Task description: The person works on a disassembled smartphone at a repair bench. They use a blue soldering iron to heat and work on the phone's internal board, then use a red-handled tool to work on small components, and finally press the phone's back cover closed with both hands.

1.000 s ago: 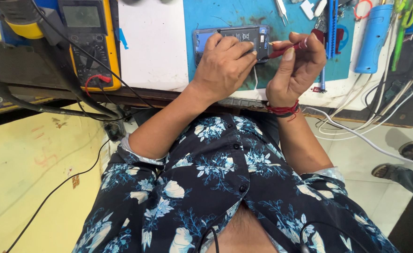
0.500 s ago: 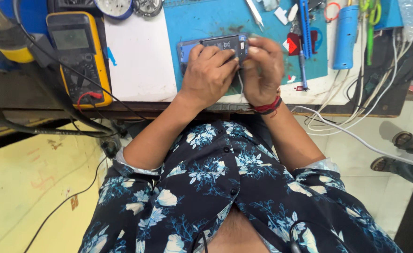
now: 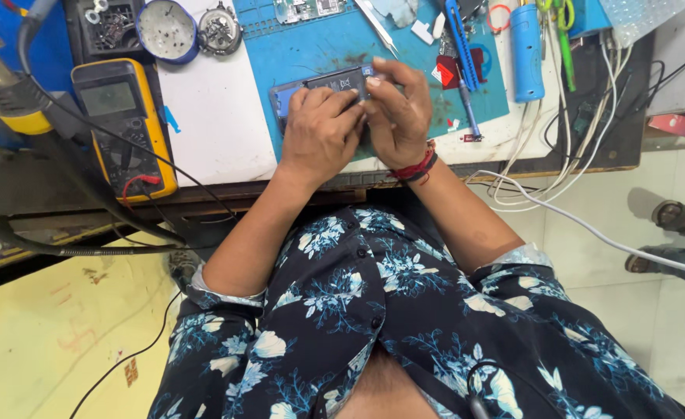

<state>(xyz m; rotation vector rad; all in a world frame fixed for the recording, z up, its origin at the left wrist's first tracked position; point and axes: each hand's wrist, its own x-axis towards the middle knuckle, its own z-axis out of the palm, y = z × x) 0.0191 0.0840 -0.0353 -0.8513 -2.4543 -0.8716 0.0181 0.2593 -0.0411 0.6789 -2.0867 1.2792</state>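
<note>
Presently, from left to right on the bench: one hot-air tool with a yellow collar at the far left edge; one yellow multimeter with a red lead at its lower end; one blue round dish and one round metal part just beside it; one blue work mat. On that mat lies one opened phone, back cover off, its dark inner parts exposed. The left hand is curled over the phone's near left part, fingers bent and pressing down; the right hand, with one red thread band at the wrist, closes over its right end, fingertips on the top edge. Whether either hand pinches a small tool cannot be told. The phone is already open; its inside work looks unfinished, and no cover is back on. Further right: one pair of tweezers, one blue-handled screwdriver, one blue cylinder-shaped tool, several white cables.
</note>
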